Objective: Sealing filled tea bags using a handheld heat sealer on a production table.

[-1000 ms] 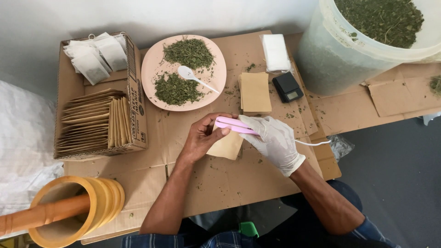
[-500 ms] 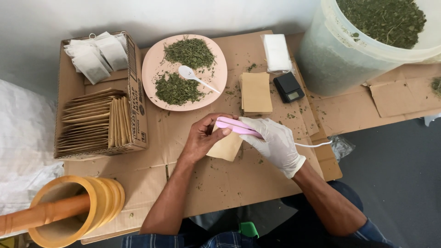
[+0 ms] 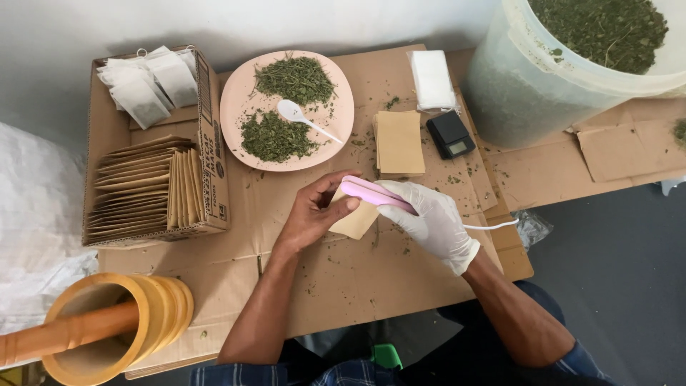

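My bare left hand point(image 3: 314, 214) holds a small tan paper pouch point(image 3: 356, 221) over the cardboard work surface point(image 3: 343, 286). My right hand point(image 3: 432, 221), in a white glove, grips a pink corded hand sealer point(image 3: 375, 193) clamped along the pouch's top edge. The sealer's white cord point(image 3: 493, 226) trails off to the right. A pink plate point(image 3: 246, 93) just beyond holds two heaps of dried green herb and a white spoon point(image 3: 304, 118).
A cardboard box point(image 3: 153, 186) at left holds filled tan pouches and white filter bags point(image 3: 146, 82). Flat tan pouches point(image 3: 399, 143), a white pack point(image 3: 432, 78) and a small black scale point(image 3: 450, 136) lie beyond my hands. A large herb bucket point(image 3: 572, 64) stands right; a wooden mortar and pestle point(image 3: 93, 336) near left.
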